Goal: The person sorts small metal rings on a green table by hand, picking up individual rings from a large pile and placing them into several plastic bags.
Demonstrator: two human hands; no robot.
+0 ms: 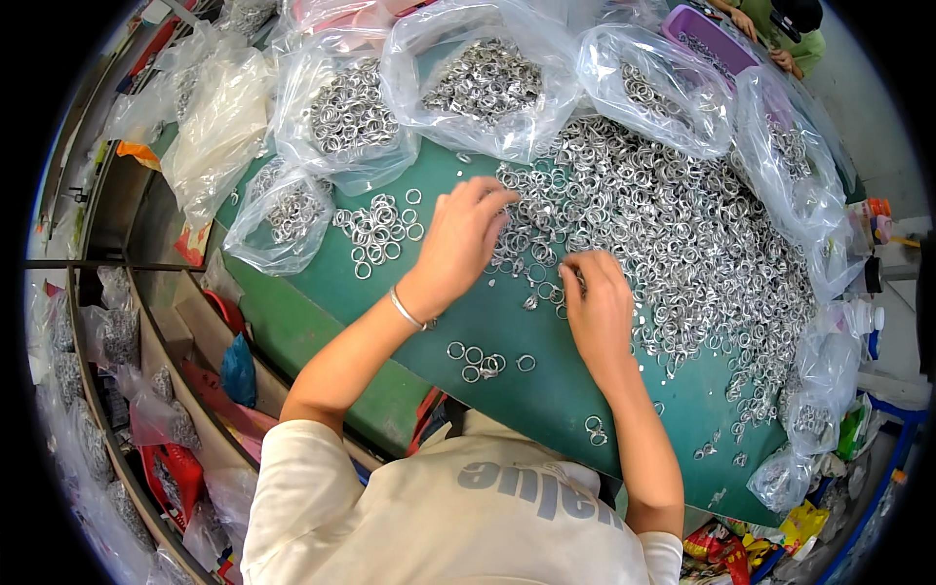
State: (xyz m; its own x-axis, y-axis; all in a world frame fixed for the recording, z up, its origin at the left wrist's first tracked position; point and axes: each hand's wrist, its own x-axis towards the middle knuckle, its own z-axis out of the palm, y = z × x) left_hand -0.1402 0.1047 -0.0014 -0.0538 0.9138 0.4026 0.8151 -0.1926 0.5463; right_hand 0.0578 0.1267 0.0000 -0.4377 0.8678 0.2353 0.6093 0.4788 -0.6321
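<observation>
Rings of silvery metal, loosely strewn into one broad heap, cover much of a green tabletop, and everything else sits around that heap. At its left edge is the left hand, fingers bent with their tips close to the outermost rings; whether they grasp one, I cannot tell. At the heap's near-left edge, the right hand has its fingers curled downward over some rings, and the grip beneath is hidden, so I cannot tell whether anything is pinched. Left of the heap, beyond the left forearm, lies a separate cluster of rings, with a small bag of rings just beside it. Nearer the person than the heap, a smaller group of rings lies between the forearms. Behind the heap stand open clear bags filled with rings; one clear bag overlaps its far margin, blocking part of that edge. A purple bin and a co-worker's hand are farther back. More plastic bags hem in the heap's right side. Well left of the heap, compartments hold bagged pieces and a blue bag.
</observation>
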